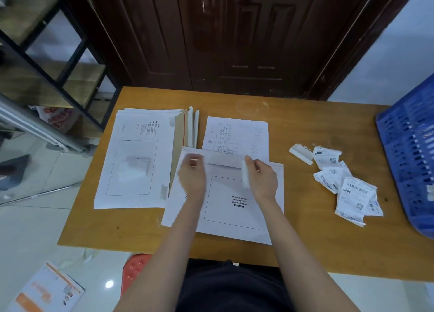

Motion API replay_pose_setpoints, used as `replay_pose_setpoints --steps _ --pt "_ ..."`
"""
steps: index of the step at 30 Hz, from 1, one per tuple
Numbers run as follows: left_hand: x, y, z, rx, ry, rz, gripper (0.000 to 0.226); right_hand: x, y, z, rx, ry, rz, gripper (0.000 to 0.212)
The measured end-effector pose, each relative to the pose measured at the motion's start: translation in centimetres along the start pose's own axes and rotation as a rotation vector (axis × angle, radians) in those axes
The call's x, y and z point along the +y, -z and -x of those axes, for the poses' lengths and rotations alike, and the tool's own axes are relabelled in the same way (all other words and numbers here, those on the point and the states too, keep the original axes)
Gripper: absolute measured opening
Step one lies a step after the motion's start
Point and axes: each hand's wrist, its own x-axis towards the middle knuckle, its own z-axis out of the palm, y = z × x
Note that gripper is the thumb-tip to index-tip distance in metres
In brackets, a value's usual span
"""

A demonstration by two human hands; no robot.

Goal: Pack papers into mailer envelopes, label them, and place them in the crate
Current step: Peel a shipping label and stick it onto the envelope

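Note:
A white mailer envelope [234,206] lies in front of me on the wooden table [317,241], its flap folded down at the far edge. My left hand [192,174] hovers blurred over the flap's left end. My right hand [261,179] is at the flap's right end and pinches a white peel-off strip [245,175]. A stack of handwritten papers [237,135] lies just beyond the envelope. A stack of unused mailers [138,159] sits to the left. Several printed shipping labels [350,187] lie scattered to the right. The blue crate [411,147] stands at the right edge.
A torn strip of backing paper [301,153] lies beside the labels. A black shelf frame [58,60] stands at the left. A dark wooden door [234,34] is behind the table. A red stool [133,269] and an orange-printed packet [47,290] are on the floor.

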Motion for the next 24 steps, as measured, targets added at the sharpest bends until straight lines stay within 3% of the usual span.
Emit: replay_pose_setpoints --steps 2,4,6,13,20,24 --pt "0.7 -1.7 1.7 -0.308 0.088 0.061 0.014 -0.4 -0.3 0.1 -0.009 0.027 0.036 0.048" --pt "0.9 -2.9 2.6 -0.582 0.307 0.104 0.032 -0.6 -0.5 0.2 -0.024 0.069 0.072 0.045" --pt "0.8 -3.3 2.9 -0.686 0.457 0.193 0.042 -0.7 -0.4 0.3 -0.039 0.132 0.121 0.041" --pt "0.3 -2.6 2.1 -0.656 0.568 0.559 0.027 -0.8 -1.0 1.1 -0.029 0.287 0.335 0.032" --pt "-0.3 -2.2 1.2 -0.641 0.586 0.545 0.018 -0.3 -1.9 1.8 -0.192 0.368 0.498 0.029" --pt "0.0 -2.0 1.5 -0.548 0.623 0.482 0.022 -0.1 -1.7 1.8 -0.228 0.296 0.344 0.031"
